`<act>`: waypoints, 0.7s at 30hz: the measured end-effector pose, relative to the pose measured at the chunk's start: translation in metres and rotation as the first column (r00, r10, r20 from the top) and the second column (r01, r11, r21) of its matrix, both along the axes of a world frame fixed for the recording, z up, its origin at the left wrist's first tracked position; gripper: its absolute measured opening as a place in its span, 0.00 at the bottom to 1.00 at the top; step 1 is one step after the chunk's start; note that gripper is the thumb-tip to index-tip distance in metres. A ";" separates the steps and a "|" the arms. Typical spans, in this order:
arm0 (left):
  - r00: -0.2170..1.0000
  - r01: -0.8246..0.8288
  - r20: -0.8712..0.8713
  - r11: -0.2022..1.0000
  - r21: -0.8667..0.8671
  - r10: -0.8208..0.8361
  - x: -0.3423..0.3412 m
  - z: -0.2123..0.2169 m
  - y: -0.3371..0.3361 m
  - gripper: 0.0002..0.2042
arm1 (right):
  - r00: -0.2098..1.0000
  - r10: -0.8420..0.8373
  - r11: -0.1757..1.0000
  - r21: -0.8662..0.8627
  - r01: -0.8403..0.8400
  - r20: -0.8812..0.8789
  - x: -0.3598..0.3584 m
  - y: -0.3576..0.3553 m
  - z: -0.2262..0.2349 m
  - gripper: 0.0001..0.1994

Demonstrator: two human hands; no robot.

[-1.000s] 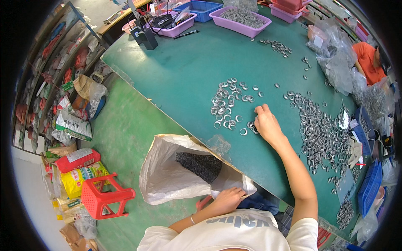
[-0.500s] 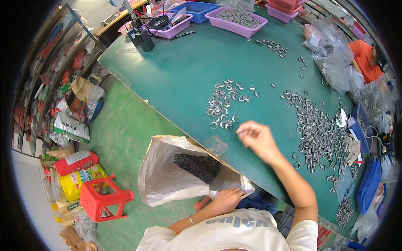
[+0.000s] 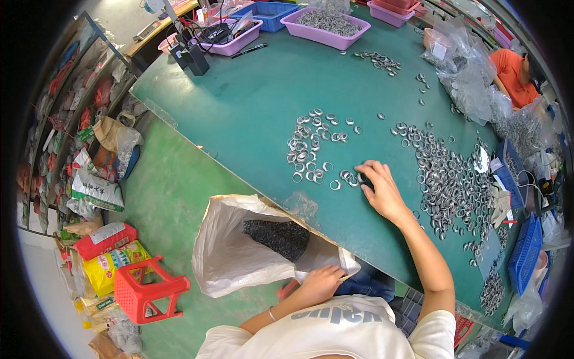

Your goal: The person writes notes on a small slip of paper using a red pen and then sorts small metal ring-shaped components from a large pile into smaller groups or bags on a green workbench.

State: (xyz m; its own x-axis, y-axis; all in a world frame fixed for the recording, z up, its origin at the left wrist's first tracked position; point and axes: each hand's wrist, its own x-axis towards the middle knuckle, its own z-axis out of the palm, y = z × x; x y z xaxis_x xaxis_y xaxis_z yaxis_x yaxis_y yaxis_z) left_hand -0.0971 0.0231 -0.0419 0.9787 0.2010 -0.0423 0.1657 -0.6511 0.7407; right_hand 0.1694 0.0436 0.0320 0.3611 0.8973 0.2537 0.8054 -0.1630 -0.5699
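Note:
Over the green tabletop, my right hand is bent, with its thumb and fingertips around a grey metal ring. Whether more rings are under the palm is hidden. A few loose rings lie just left of the fingertips, and a larger scattered group of rings is beyond them. My left hand is closed on the near rim of a large white woven sack. The sack gapes at the table edge, and a dark, speckled mass shows inside it.
A big heap of rings covers the right of the table. Purple trays and a blue bin stand at the far side. A red stool is on the floor at left. A person in orange sits far right.
My right hand has moved right, and its fingers have spread from a tighter curl. Several rings now lie where it was. My left hand stays on the sack's rim. The whole view has shifted slightly.

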 end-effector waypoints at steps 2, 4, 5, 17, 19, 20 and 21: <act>1.000 0.004 0.018 1.000 -0.003 -0.004 0.000 -0.003 -0.001 0.10 | 0.995 0.064 0.997 -0.048 -0.060 0.082 0.004 -0.001 -0.007 0.20; 1.000 0.003 0.005 1.000 -0.004 -0.003 -0.001 -0.002 -0.001 0.10 | 0.999 0.038 0.995 -0.089 -0.037 0.019 0.004 -0.002 -0.010 0.18; 1.000 0.001 -0.003 1.000 -0.004 -0.001 -0.001 -0.002 -0.001 0.10 | 1.000 0.026 0.994 -0.110 -0.028 -0.014 0.003 -0.001 -0.010 0.17; 0.998 0.006 -0.065 1.000 -0.012 -0.006 -0.002 -0.002 -0.001 0.10 | 0.655 0.223 0.963 0.061 -0.261 -0.722 -0.060 -0.005 0.010 0.14; 0.999 -0.011 -0.036 1.000 -0.020 0.010 0.000 -0.003 -0.002 0.10 | 0.835 0.311 0.942 0.034 -0.333 -0.455 -0.084 -0.005 0.012 0.19; 1.000 -0.020 -0.022 1.000 -0.022 0.020 0.000 -0.003 -0.002 0.10 | 0.894 0.387 0.922 0.095 -0.375 -0.225 -0.093 -0.004 0.009 0.20; 1.000 -0.011 -0.022 1.000 -0.022 0.011 0.001 -0.001 -0.001 0.10 | 0.897 0.399 0.917 0.070 -0.393 -0.189 -0.096 -0.007 0.013 0.20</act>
State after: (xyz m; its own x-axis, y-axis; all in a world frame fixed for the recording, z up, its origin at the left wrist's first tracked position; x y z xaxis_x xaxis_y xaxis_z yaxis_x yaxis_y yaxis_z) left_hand -0.0963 0.0217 -0.0433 0.9751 0.2107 -0.0687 0.1896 -0.6328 0.7508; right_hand 0.0736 0.0369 0.0447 0.0221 0.9697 0.2433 0.6722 0.1657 -0.7215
